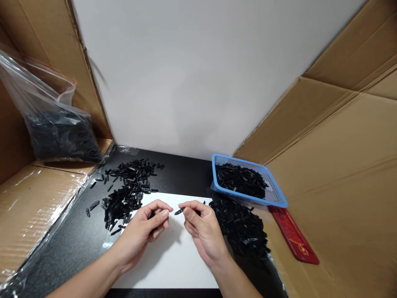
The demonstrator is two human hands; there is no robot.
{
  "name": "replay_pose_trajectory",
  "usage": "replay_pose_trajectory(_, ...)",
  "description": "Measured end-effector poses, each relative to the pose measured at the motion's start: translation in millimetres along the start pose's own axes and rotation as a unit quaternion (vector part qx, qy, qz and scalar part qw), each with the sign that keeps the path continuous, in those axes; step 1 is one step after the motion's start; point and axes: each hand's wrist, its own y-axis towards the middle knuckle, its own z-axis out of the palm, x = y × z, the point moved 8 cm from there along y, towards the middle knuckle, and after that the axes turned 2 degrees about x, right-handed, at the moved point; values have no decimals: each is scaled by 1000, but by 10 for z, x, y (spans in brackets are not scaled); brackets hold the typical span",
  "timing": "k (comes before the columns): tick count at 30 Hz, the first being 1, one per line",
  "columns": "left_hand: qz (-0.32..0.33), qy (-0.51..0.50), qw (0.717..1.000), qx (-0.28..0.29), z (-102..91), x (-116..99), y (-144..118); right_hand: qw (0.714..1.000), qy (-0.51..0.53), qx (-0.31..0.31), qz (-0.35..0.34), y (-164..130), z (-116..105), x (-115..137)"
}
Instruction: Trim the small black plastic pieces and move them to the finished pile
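Observation:
Between the thumb and index finger of my right hand (201,223) is a small, narrow black piece (179,211) with a pointed end, aimed toward my left hand. More black shows behind that thumb, partly hidden. My left hand (149,225) is closed, thumb against the curled fingers, with something black (151,214) just visible inside it. Both hands hover over a white sheet (173,265), fingertips a little apart. Similar black pieces lie in a loose pile (124,198) left of my left hand. A denser black heap (245,231) sits right of my right hand.
A blue plastic basket (277,188) holding more black pieces stands behind the right heap. A red flat object (294,236) lies at the right. A clear zip bag (62,132) filled with black pieces leans at the left. Cardboard walls (341,165) and a white panel (198,82) enclose the dark tabletop.

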Motion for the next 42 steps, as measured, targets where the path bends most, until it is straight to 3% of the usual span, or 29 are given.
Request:
replay_pose_trajectory(9, 7, -33, 999, -7, -12, -3, 13, 999, -41, 1, -7, -2, 8, -4)
replay_pose_trajectory(12, 11, -20, 1000, -1, 8, -14, 2, 981, -192, 3, -23, 6, -95, 189)
replay_pose_trajectory(14, 15, -8, 1000, -3, 12, -21, -9, 918, -394, 12, -33, 5, -232, 379)
replay_pose_trajectory(18, 20, 25, 999, -17, -8, -10, -19, 711, -695, -100, 24, -12, -777, 712)
replay_pose_trajectory(19, 21, 38, 999, -24, -22, -4, -17, 682, -720, -120, 33, -16, -852, 754)
replay_pose_trajectory(20, 21, 52, 998, -33, -40, 2, -14, 676, -725, -127, 27, -14, -866, 769)
replay_pose_trajectory(22, 26, 79, 995, -49, -77, 9, -5, 724, -681, -108, -15, 0, -734, 724)
replay_pose_trajectory(24, 38, 96, 993, -58, -100, 5, 5, 809, -580, -62, -68, 6, -472, 610)
replay_pose_trajectory(26, 51, 100, 992, -60, -105, -8, 14, 884, -461, -20, -69, 7, -229, 425)
replay_pose_trajectory(28, 59, 94, 992, -58, -100, -16, 22, 929, -368, 4, -50, 4, -56, 242)
replay_pose_trajectory(34, 44, 59, 996, -42, -65, 7, 25, 975, -220, -2, -40, -6, 13, -40)
replay_pose_trajectory(42, 22, -6, 999, -36, -18, -11, -13, 999, -43, 10, 28, -5, 41, -209)
